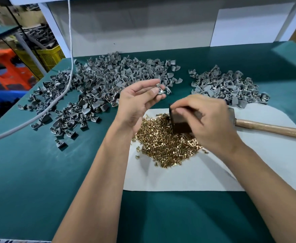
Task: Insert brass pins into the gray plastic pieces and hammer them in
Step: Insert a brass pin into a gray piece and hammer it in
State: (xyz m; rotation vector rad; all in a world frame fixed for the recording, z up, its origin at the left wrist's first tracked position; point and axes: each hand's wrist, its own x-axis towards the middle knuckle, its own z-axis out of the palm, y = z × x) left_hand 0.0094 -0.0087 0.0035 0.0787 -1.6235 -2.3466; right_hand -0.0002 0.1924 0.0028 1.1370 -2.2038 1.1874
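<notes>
My left hand (140,100) is raised palm up over the table and pinches one gray plastic piece (159,88) between thumb and fingertips. My right hand (208,118) hovers over a dark metal block (180,123), fingers curled around its top. The block stands in a heap of brass pins (168,144) on a white sheet (196,172). A large pile of gray plastic pieces (98,85) lies to the left, and a smaller pile (227,85) to the right. A hammer (266,128) with a wooden handle lies on the sheet behind my right hand.
The table has a green mat (38,172). A white cord (56,100) runs down across the left pile and off the left edge. A white panel (143,28) closes the back. Orange, yellow and blue crates (9,71) stand beyond the left edge.
</notes>
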